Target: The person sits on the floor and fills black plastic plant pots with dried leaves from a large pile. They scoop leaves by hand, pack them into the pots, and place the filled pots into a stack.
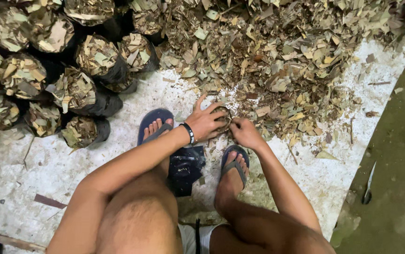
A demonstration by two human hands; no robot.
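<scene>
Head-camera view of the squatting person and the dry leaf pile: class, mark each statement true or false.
1. Both hands, left hand and right hand, meet on a small leaf-packed bag. True.
2. The filled black plastic bags of leaves stand to the person's right. False: they stand to the left.
3. The person is barefoot. False: dark blue flip-flop sandals are worn.
4. A black wristband circles the left wrist. True.
5. The big heap of dry shredded leaves lies beyond the hands. True.

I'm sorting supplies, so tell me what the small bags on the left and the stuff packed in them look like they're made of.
The bags look like thin black plastic film: glossy and crinkled at the sides. Their filling seems to be dry, chopped leaves, matte tan and pale green flakes, like the loose pile that both hands, left hand and right hand, press into.
</scene>
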